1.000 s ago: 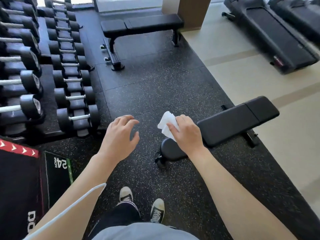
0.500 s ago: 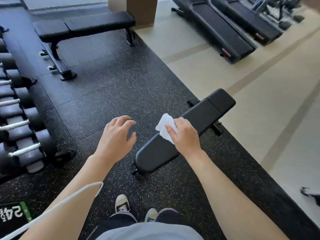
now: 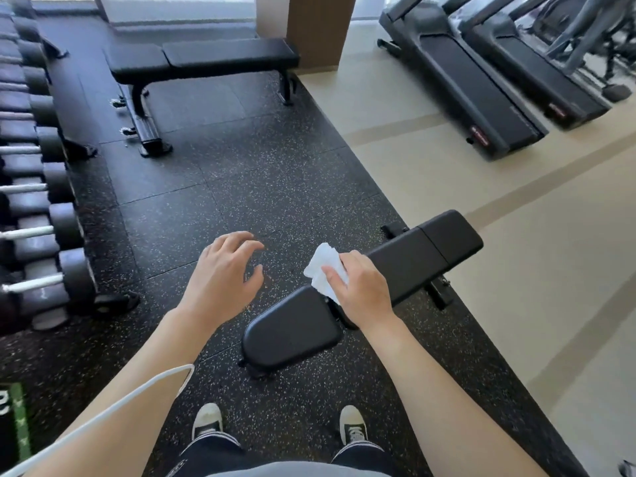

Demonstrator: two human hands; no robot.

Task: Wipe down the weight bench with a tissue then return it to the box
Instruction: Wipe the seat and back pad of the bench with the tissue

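Holding a white tissue [image 3: 326,270], the right hand [image 3: 364,294] has its fingers and thumb curled around the crumpled paper. The tissue sticks out past the fingers, up and to the left of that hand. The hand and tissue are over the black weight bench [image 3: 361,290], about at its middle, where two pads meet. I cannot tell if the tissue is touching the pad or just above it. The bench runs from below the right hand, near the person's shoes [image 3: 354,426], up and away to the right of that hand.

The left hand [image 3: 223,280] holds nothing. Its fingers are spread a little and softly bent, palm down, over the dark speckled floor [image 3: 192,218]. It is just to the left of the bench and does not touch it. A thin white cord [image 3: 103,411] lies across the left arm.

Far to the left of the left hand is a rack of dumbbells [image 3: 41,215] with silver handles. Well beyond both hands stands a second black bench [image 3: 203,60]. Far past the right hand, up and to the right, two treadmills [image 3: 481,80] sit on a pale floor [image 3: 516,270].
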